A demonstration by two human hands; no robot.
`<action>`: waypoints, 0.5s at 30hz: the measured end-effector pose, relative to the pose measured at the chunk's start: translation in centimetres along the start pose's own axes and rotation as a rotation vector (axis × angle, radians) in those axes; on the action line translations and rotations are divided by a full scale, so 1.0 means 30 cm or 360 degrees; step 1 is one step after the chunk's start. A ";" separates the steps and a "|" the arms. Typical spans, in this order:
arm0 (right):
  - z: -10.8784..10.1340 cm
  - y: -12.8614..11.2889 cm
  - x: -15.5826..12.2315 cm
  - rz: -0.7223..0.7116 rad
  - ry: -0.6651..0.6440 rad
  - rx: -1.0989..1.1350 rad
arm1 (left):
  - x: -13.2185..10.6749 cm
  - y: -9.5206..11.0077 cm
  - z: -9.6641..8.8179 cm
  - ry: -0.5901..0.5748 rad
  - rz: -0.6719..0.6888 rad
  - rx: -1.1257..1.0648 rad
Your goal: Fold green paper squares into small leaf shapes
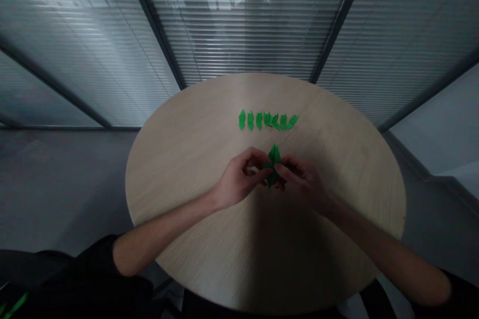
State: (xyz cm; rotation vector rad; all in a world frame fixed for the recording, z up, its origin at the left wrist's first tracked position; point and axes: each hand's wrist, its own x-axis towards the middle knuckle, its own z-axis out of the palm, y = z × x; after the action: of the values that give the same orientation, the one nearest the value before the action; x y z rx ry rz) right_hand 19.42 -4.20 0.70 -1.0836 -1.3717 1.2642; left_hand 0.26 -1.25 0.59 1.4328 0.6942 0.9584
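Note:
Between my two hands is a green folded paper piece (274, 153), pointed at its top and bottom, with a crease down its middle. My left hand (245, 174) pinches its left side between thumb and fingers. From the right, my right hand (301, 177) grips the same piece, the thumb pressed on its front. Parts of the paper are hidden behind the fingers. Just beyond the hands, a row of several small green folded paper pieces (259, 120) lies on the table; those at the right end lean and sit close together.
The round wooden table (179, 159) has a shadow across its near right part. Behind it stand glass panels with blinds (247, 40) and dark frames. Something green (17, 304) shows at the lower left corner, too little of it to name.

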 end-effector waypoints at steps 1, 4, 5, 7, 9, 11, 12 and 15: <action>-0.001 0.000 -0.001 -0.0009 -0.0004 -0.0008 | 0.001 -0.001 0.000 -0.0001 0.0013 -0.0028; -0.002 0.001 -0.003 -0.0034 0.0018 -0.0062 | 0.003 -0.006 0.001 -0.0001 0.0049 -0.0094; -0.002 0.002 -0.004 -0.0036 0.0029 -0.0076 | 0.003 -0.008 0.001 -0.0006 0.0051 -0.0110; -0.002 0.001 -0.005 -0.0031 0.0031 -0.0081 | 0.003 -0.011 0.000 -0.0019 0.0041 -0.0139; -0.002 -0.002 -0.005 -0.0030 -0.0005 -0.0065 | 0.003 -0.011 -0.001 -0.0014 0.0042 -0.0150; -0.003 -0.005 -0.003 -0.0031 -0.0047 -0.0027 | 0.005 -0.010 -0.002 0.0008 0.0066 -0.0146; -0.004 -0.005 -0.002 -0.0025 -0.0060 -0.0009 | 0.006 -0.009 -0.002 0.0021 0.0077 -0.0146; -0.008 -0.001 0.001 0.0023 -0.0047 0.0020 | 0.008 -0.007 -0.003 0.0046 0.0083 -0.0157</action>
State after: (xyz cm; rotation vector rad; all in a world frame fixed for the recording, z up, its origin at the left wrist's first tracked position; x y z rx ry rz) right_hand 19.66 -4.14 0.73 -1.0718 -1.3787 1.3019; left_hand 0.33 -0.98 0.41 1.3581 0.6250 1.0419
